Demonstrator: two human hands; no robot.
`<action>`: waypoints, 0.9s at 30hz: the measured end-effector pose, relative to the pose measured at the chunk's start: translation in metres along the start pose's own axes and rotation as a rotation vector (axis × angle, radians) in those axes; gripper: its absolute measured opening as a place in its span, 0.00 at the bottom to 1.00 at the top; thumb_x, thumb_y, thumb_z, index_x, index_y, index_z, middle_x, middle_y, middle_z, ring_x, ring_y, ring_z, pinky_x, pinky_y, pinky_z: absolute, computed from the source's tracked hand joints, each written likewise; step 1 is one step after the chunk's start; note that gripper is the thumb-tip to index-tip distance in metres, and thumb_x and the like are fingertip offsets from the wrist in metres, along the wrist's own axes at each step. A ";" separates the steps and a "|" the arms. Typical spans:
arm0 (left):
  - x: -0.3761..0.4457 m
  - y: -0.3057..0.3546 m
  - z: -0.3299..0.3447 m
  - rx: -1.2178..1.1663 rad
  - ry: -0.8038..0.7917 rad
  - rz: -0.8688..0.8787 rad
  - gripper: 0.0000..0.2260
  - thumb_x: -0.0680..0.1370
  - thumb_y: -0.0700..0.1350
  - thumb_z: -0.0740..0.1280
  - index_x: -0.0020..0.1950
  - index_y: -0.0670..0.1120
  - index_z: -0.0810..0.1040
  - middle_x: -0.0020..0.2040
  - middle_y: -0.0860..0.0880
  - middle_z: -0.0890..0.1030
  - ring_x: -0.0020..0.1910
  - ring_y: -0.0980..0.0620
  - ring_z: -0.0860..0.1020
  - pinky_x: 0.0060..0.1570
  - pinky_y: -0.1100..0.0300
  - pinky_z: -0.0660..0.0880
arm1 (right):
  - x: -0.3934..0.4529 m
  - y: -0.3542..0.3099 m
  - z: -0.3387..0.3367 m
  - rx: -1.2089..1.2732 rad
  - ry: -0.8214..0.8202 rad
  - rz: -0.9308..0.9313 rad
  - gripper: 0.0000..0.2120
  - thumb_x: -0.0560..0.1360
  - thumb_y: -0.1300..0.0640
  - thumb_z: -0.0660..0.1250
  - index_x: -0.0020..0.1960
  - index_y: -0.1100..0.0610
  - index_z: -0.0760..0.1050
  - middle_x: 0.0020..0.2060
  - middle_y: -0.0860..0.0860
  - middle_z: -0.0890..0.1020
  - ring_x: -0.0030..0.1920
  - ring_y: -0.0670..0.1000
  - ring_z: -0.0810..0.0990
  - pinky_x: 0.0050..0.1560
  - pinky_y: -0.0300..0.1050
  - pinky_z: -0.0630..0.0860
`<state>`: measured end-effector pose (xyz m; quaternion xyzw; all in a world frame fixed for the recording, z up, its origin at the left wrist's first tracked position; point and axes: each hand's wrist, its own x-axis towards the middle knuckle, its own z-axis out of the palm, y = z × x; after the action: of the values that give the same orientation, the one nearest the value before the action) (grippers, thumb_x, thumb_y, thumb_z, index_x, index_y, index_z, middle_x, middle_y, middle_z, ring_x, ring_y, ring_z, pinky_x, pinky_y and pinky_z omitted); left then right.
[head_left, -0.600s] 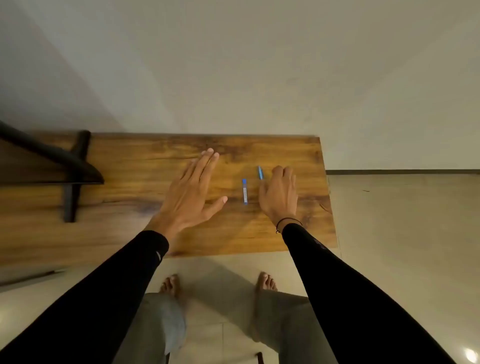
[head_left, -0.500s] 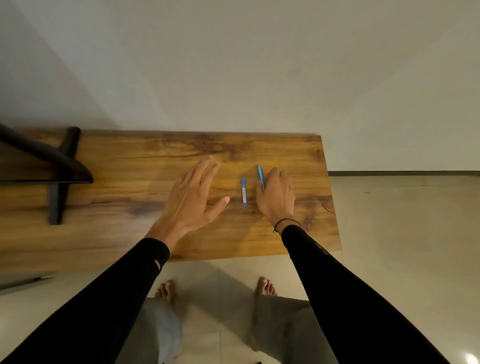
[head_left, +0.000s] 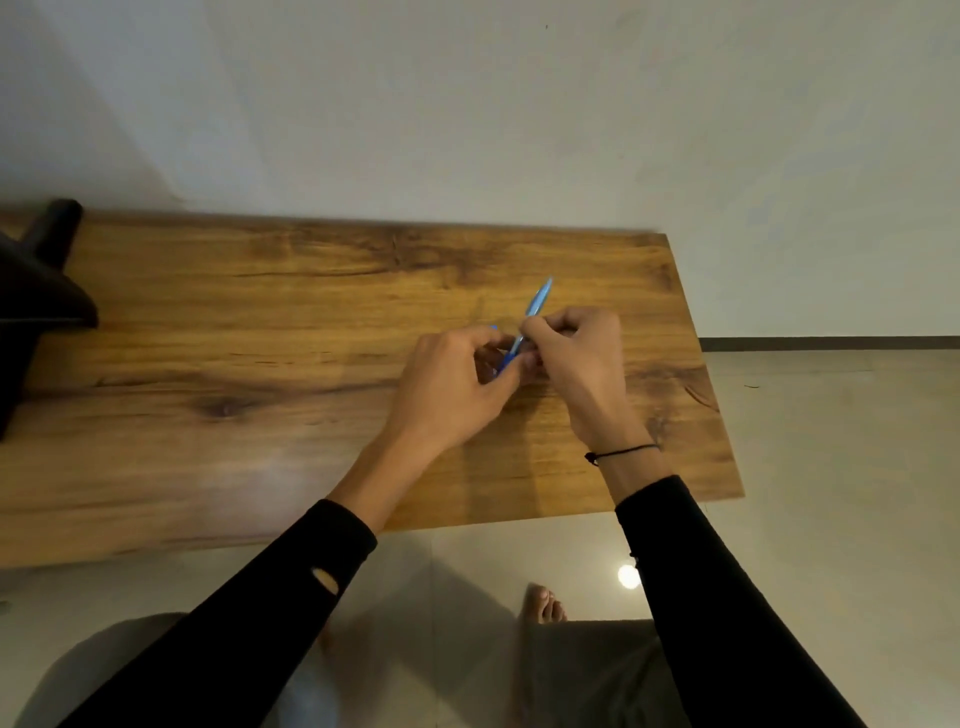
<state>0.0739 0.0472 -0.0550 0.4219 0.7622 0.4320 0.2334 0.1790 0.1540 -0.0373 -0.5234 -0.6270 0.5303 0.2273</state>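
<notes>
A slim blue pen (head_left: 537, 301) is lifted at a slant above the wooden table (head_left: 260, 338), its tip pointing away to the right. My right hand (head_left: 576, 358) pinches the pen at mid-length. My left hand (head_left: 452, 384) is curled just left of it, where the pen's near end meets its thumb and fingers. A short blue piece (head_left: 493, 327) peeks out above the left fingers and is mostly hidden in that hand. Both hands touch over the table's right half.
A black object (head_left: 36, 291) stands at the table's left end. A plain wall runs behind the table. The table's right edge is near my right wrist, with tiled floor beyond and my bare foot (head_left: 543, 605) below.
Both hands lay flat on the table beside the two blue pieces. Now they have curled, lifted the pieces and come together. The view has moved closer.
</notes>
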 end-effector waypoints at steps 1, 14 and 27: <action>0.000 -0.001 0.001 -0.075 0.003 -0.036 0.08 0.79 0.53 0.77 0.55 0.52 0.90 0.37 0.54 0.88 0.35 0.56 0.86 0.40 0.50 0.85 | -0.003 -0.001 0.000 0.056 -0.022 0.005 0.08 0.78 0.62 0.74 0.39 0.61 0.83 0.27 0.54 0.85 0.29 0.49 0.86 0.32 0.41 0.82; -0.031 -0.010 -0.024 0.141 0.055 0.023 0.09 0.80 0.49 0.77 0.59 0.55 0.90 0.50 0.54 0.91 0.48 0.54 0.88 0.52 0.49 0.85 | -0.026 -0.002 -0.023 0.247 -0.085 -0.159 0.08 0.83 0.62 0.72 0.54 0.68 0.81 0.38 0.60 0.87 0.34 0.52 0.86 0.35 0.41 0.83; -0.003 -0.017 -0.042 0.179 0.136 -0.007 0.07 0.79 0.49 0.78 0.56 0.53 0.91 0.48 0.55 0.91 0.43 0.56 0.86 0.51 0.50 0.84 | 0.020 0.013 -0.026 -0.279 0.145 -0.447 0.04 0.81 0.60 0.74 0.47 0.54 0.83 0.40 0.45 0.84 0.41 0.44 0.83 0.42 0.38 0.82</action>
<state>0.0373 0.0210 -0.0480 0.4081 0.8132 0.3890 0.1442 0.1998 0.1815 -0.0458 -0.4347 -0.7761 0.3367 0.3088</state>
